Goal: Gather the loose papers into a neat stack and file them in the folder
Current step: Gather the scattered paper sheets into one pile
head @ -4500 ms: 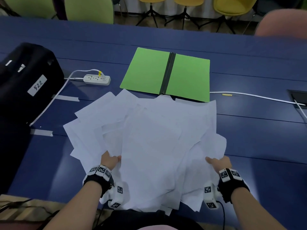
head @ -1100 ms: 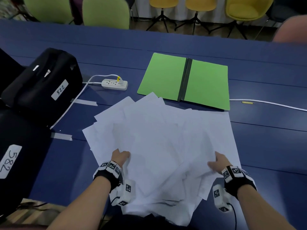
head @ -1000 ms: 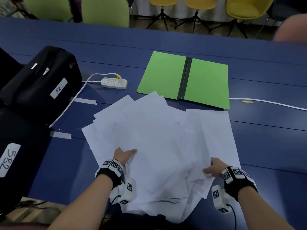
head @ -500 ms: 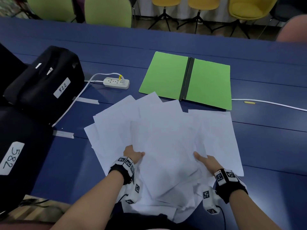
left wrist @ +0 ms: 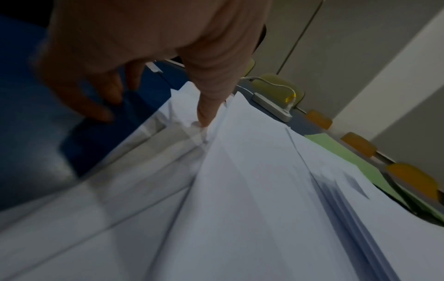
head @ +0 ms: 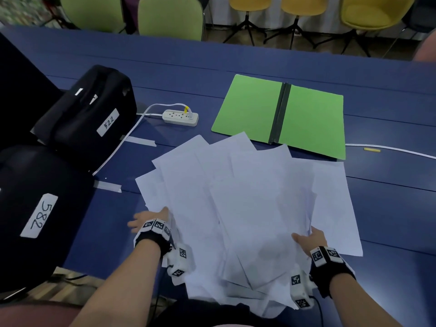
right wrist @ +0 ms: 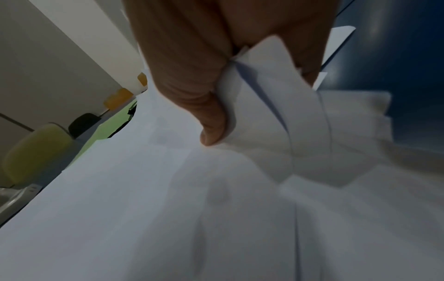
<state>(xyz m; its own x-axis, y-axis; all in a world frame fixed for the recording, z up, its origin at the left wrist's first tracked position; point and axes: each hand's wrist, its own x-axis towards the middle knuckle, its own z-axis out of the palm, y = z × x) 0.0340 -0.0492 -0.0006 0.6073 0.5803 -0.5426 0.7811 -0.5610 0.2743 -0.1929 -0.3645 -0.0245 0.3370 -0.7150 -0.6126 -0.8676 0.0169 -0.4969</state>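
Papers (head: 247, 204) now bunched tighter between hands, not squared; right hand (head: 309, 240) pinching sheets, left hand (head: 151, 219) probably just fingertip-pressing edge. Green folder (head: 280, 115) beyond, unfilled.

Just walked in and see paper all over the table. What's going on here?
A person is gathering loose papers on a blue table. The right hand pinches the near right edge of several sheets; the left hand is at the pile's left edge with its thumb on the paper. The sheets are fanned out and uneven, not yet a neat stack. The green folder lies open just beyond, with nothing filed in it.
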